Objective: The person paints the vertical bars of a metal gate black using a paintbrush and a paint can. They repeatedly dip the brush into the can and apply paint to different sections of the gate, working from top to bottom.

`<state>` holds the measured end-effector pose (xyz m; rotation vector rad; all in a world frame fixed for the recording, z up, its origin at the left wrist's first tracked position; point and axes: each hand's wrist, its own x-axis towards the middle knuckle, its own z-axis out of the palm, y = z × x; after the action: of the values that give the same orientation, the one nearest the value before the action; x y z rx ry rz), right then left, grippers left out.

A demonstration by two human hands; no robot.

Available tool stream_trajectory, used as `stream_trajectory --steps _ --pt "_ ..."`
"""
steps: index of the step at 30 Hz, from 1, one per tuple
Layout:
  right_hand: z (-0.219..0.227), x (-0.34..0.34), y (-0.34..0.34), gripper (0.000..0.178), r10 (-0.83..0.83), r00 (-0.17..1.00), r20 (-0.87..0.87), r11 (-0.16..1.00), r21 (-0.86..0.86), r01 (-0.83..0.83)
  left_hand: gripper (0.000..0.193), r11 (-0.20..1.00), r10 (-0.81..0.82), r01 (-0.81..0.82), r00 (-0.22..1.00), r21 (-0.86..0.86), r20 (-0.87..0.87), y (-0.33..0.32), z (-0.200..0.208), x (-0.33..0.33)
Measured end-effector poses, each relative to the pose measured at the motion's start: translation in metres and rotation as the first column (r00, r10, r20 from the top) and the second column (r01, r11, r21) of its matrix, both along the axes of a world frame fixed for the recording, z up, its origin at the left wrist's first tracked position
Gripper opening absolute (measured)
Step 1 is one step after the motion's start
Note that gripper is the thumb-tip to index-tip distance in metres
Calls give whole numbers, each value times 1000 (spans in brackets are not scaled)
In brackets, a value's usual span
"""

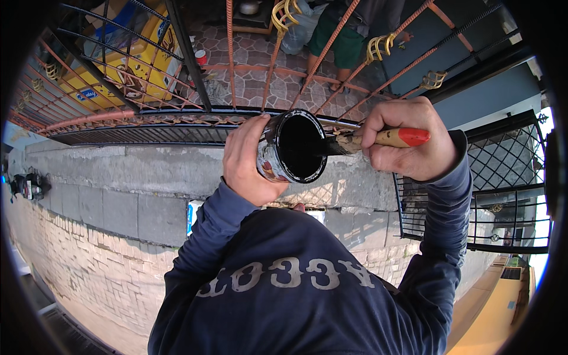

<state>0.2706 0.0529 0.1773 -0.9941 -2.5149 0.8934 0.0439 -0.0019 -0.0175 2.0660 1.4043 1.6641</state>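
My left hand is wrapped round a paint can in front of my chest. The can tilts so that its round mouth shows, dark inside, with black paint smeared along the rim. In my right hand is a paintbrush with a wooden handle and a red end. Its dark bristles point left, at the can's right rim, and the tip merges with the black inside. Whether the bristles touch paint cannot be made out.
Just ahead stands a metal fence with reddish and black bars and gold ornaments. Behind it are a yellow chest and a person in green shorts. A black lattice gate is at right. A motorcycle stands far left.
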Motion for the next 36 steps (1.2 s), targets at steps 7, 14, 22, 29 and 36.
stream_trajectory --steps 7,14,22,29,36 --pt "-5 -4 -3 14 174 983 52 977 114 -179 93 1000 -4 5 1000 -26 29 -1 0 1" --pt "8 5 -9 16 139 990 -28 979 154 -133 92 1000 -2 3 999 -15 37 -3 -1 0" --pt "6 6 -7 15 325 943 67 943 -105 -317 94 1000 -29 29 999 1 39 -4 0 1" --pt "21 10 -12 16 299 952 64 954 -31 -298 92 999 -29 30 999 -22 33 -4 -4 1" --pt "6 3 -3 23 402 914 -55 915 -6 -403 97 997 -63 64 998 -44 14 -3 -1 2"
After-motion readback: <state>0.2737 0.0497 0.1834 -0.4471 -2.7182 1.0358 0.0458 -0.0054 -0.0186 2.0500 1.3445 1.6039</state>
